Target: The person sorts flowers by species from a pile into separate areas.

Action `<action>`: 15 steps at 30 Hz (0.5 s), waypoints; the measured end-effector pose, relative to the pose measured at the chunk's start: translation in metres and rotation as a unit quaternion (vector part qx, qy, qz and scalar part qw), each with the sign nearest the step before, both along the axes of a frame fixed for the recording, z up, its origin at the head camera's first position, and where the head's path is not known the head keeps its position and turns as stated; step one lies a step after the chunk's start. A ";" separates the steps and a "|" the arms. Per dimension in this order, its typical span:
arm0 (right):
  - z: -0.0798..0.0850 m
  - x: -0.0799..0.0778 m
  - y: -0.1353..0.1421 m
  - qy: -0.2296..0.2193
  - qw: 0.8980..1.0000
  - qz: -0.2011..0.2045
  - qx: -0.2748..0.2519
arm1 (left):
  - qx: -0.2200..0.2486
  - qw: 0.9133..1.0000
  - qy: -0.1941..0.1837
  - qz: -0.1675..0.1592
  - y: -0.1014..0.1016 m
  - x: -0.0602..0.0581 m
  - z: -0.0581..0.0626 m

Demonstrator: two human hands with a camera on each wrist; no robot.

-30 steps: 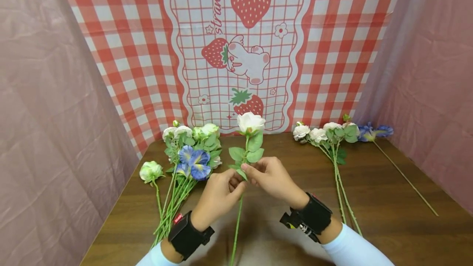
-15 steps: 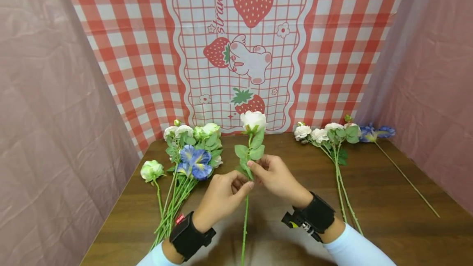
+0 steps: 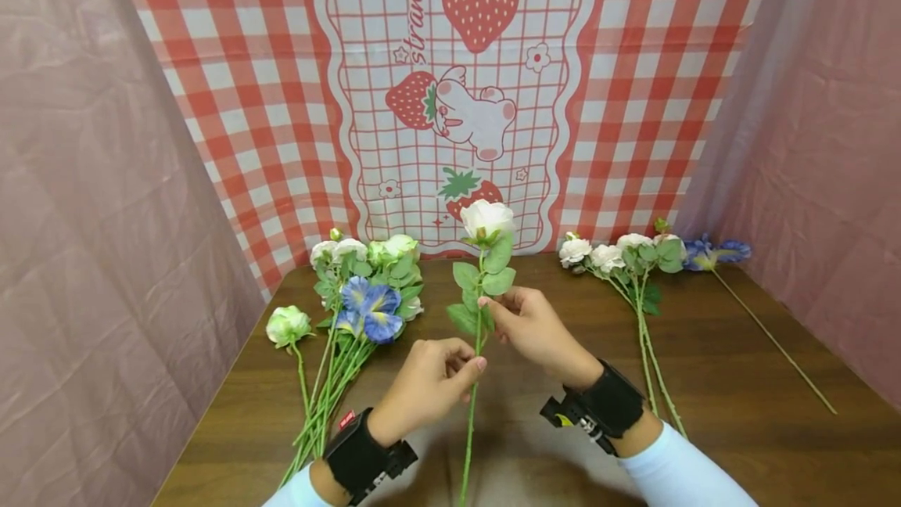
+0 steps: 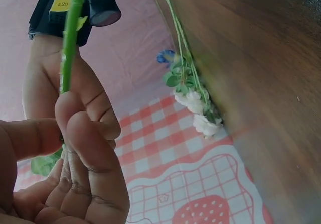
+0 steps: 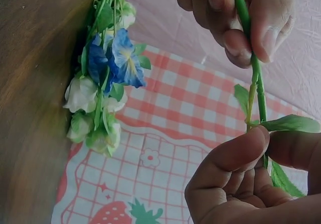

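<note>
A single white rose (image 3: pixel 487 219) on a long green stem stands upright over the middle of the table in the head view. My left hand (image 3: pixel 426 383) pinches its stem (image 3: pixel 470 430) below the leaves. Higher up, my right hand (image 3: pixel 533 329) pinches the rose at its leaves (image 3: pixel 463 318). Close up in the right wrist view, the thumb and forefinger of my right hand (image 5: pixel 228 181) meet where a leaf stalk runs beside the stem. Above them my left hand (image 5: pixel 241 25) has thumb and fingertips on the green stem (image 5: pixel 261 101).
On the left of the wooden table (image 3: pixel 563 444) lies a bunch of white and green roses (image 3: pixel 394 250) with a blue iris (image 3: pixel 369 310). A greenish rose (image 3: pixel 288 326) lies beside it. White roses (image 3: pixel 607 258) and another blue iris (image 3: pixel 711 254) lie right. A checked cloth (image 3: pixel 640 100) hangs behind.
My left hand has slid a little lower and my right hand slightly higher, so they stand further apart along the stem. The rose has risen slightly and shifted right.
</note>
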State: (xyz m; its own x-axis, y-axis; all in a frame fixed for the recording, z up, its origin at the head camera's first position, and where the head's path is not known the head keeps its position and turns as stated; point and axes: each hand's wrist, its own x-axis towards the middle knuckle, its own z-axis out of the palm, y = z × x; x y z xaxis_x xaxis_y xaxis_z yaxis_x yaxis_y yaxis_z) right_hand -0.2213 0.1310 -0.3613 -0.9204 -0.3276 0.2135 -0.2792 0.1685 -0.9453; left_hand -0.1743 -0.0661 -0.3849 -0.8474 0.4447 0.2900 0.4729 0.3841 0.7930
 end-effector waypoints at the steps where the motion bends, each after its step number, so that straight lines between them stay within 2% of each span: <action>1: 0.000 0.000 0.000 -0.005 1.000 0.000 -0.002 | 0.003 1.000 0.000 0.001 0.000 0.000 0.000; 8: 0.000 0.000 -0.002 -0.032 0.999 -0.001 -0.020 | 0.013 1.000 0.005 0.010 0.001 -0.001 -0.004; 15: -0.004 0.001 -0.005 -0.016 1.000 0.004 -0.006 | 0.018 1.000 0.012 0.015 0.001 -0.001 -0.005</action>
